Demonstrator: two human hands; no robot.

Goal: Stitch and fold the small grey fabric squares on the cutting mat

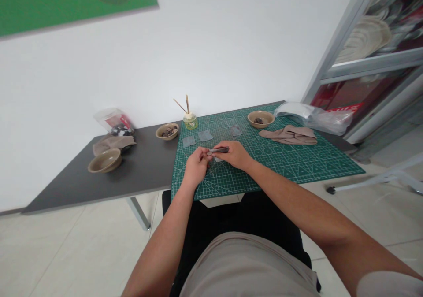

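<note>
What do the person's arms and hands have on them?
The right hand and left hand are bare, with no gloves, and no watch shows at either wrist. The right arm comes out of a short pale beige sleeve.

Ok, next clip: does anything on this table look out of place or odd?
The green cutting mat looks odd: it lies askew on the dark table, and its near edge and right corner overhang the table's edges, unsupported.
</note>
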